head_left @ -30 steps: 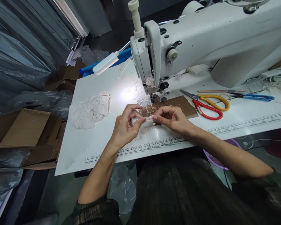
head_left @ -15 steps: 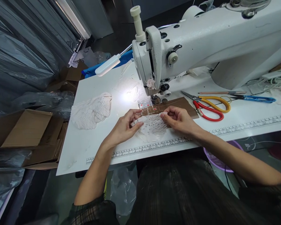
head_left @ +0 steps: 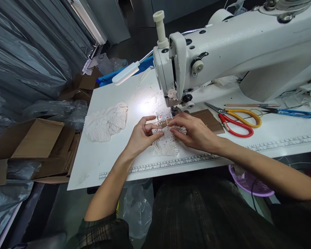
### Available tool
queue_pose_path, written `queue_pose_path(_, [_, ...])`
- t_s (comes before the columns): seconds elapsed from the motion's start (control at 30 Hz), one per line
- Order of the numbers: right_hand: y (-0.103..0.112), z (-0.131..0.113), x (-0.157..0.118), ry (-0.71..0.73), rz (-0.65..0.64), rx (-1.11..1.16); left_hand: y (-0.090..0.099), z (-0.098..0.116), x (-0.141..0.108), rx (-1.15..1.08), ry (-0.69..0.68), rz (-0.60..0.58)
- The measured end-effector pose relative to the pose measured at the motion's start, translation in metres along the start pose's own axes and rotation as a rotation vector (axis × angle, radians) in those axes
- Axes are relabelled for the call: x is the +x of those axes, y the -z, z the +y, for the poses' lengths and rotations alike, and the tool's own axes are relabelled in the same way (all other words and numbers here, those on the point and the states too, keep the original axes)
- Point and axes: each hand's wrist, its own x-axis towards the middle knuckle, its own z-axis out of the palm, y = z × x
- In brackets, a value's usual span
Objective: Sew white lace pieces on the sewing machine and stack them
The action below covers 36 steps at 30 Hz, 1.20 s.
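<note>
A piece of white lace fabric (head_left: 168, 143) lies just in front of the sewing machine's needle area. My left hand (head_left: 143, 135) pinches its left upper edge between thumb and fingers. From the right, my right hand (head_left: 194, 130) grips the same lace near its upper edge, close to the left fingertips. Beneath and behind the hands is a brown board (head_left: 208, 121), partly covered by the right hand. The white sewing machine (head_left: 181, 58) stands over the work, its presser foot partly hidden behind my right fingers.
A bunched pile of white lace (head_left: 106, 122) rests on the left of the white table (head_left: 85, 162). Red-and-yellow-handled scissors (head_left: 235, 119) and blue-handled snips (head_left: 295, 113) lie at right. A ruler strip (head_left: 160, 166) runs along the front edge. Cardboard boxes (head_left: 38, 138) stand left.
My right hand has moved left along the lace, close to my left hand. The lace's right part is now gathered inward. The whole view has shifted slightly.
</note>
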Motion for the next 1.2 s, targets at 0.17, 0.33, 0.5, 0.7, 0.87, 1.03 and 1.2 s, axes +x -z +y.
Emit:
queue_pose_path(0.17, [-0.016,-0.003,0.015,0.117,-0.037,-0.031,-0.003,-0.002,-0.001,-0.014,-0.02,-0.005])
queue_pose_path(0.33, [-0.02,-0.001,0.022,0.129,-0.078,-0.047,0.0,0.0,0.003,-0.019,-0.018,-0.037])
queue_pose_path(0.5, [-0.023,0.006,0.026,-0.225,-0.102,0.328,0.008,0.0,0.014,-0.055,0.024,-0.102])
queue_pose_path(0.7, [-0.028,0.011,0.026,-0.418,-0.098,0.437,0.01,-0.005,0.025,-0.133,0.032,-0.129])
queue_pose_path(0.87, [-0.027,0.015,0.034,-0.402,-0.113,0.367,0.012,-0.006,0.035,-0.183,0.023,-0.088])
queue_pose_path(1.03, [-0.053,0.012,0.06,-0.498,-0.033,0.234,0.024,-0.016,0.063,-0.19,-0.043,0.095])
queue_pose_path(1.2, [-0.086,0.013,0.088,-0.548,0.129,0.395,0.035,-0.029,0.079,-0.296,-0.105,0.244])
